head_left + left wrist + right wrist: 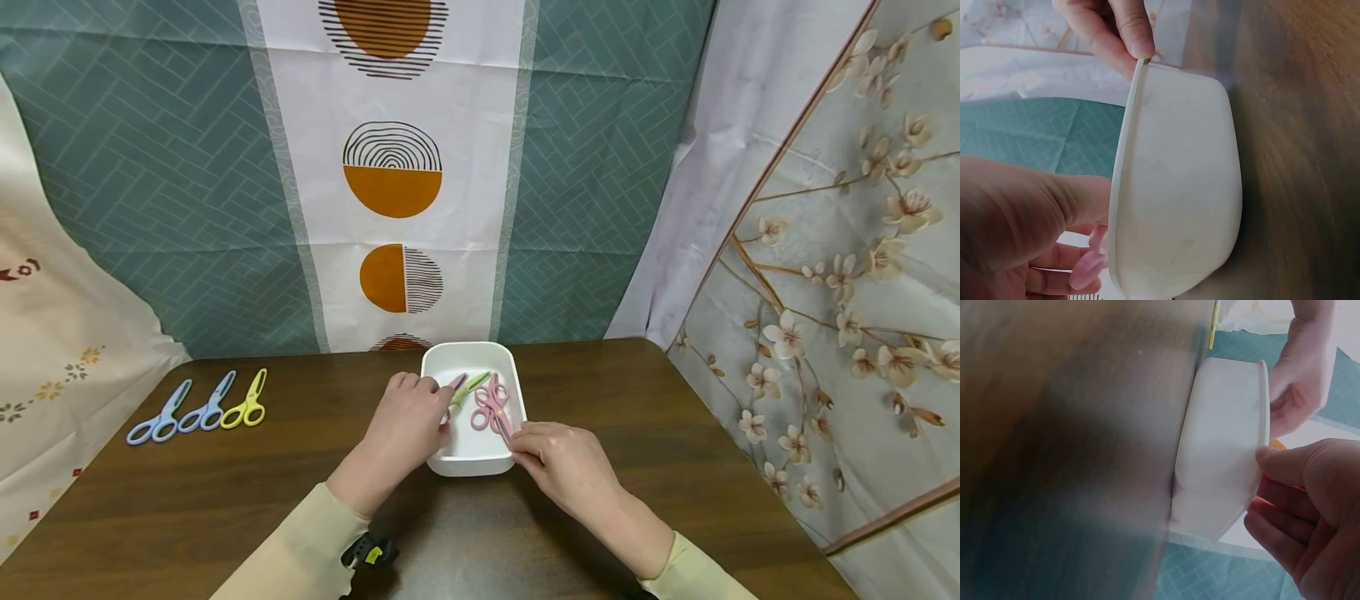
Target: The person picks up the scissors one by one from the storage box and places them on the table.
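A white plastic box [468, 465] stands on the table with several scissors inside. My left hand [408, 429] reaches over its left side and grips a pair of pink scissors [458, 381]; the tip shows past the fingers. In the left wrist view a pink handle [1088, 270] shows by the fingers. Green scissors [474, 383] lie beside that hand, partly hidden by it. Another pair of pink scissors [492, 404] lies in the box's right half. With thumb and fingers, my right hand [566, 467] pinches the box rim at the near right corner.
To the left on the brown wooden table [315, 483] lie two blue scissors, one outer pair [161, 417] and one inner pair [210, 406], beside yellow scissors [246, 404]. A patterned green and white cloth [480, 208] hangs behind the table's far edge.
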Available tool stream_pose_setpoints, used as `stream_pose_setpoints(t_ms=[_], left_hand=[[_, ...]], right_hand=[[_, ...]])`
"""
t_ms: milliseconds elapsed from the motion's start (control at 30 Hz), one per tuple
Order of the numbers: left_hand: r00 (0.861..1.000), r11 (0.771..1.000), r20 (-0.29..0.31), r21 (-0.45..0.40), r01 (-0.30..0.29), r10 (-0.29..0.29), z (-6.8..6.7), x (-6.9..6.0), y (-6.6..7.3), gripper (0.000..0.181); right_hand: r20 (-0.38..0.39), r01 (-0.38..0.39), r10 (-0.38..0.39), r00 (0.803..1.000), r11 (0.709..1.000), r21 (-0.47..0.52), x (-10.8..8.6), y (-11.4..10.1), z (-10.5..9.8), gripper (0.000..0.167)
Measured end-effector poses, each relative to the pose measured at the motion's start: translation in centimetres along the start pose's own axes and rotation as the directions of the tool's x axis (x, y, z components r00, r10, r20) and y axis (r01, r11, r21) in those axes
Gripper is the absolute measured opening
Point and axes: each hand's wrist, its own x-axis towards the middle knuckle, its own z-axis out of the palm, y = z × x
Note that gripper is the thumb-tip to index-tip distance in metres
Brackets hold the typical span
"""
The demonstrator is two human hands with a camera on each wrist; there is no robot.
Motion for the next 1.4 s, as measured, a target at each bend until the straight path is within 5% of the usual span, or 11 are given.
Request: stream_pose_setpoints(t_ms=[367, 1133, 1400], left_hand=[[0.979, 0.999, -0.204, 0.03, -0.018, 0.024, 0.1, -0.9, -1.4, 0.038], [0.92, 1.0, -0.393, 0.012, 0.012, -0.006, -0.1, -2.4, -4.6, 0.019], [0.91, 0.999, -0.413, 0.018, 0.039, -0.028, 0.1, -3.2, -6.1, 0.017]], right_hand=[[0.003, -0.012, 0.012, 1.0, 1.0, 0.01, -0.1, 0.1, -0.2, 0.018], [0.0, -0.016, 0.016, 1.0, 1.0, 0.018, 0.0, 0.0, -0.1, 0.018], [-0.01, -0.005, 0.005, 1.0, 1.0, 0.016, 0.0, 0.0, -0.1, 0.018]])
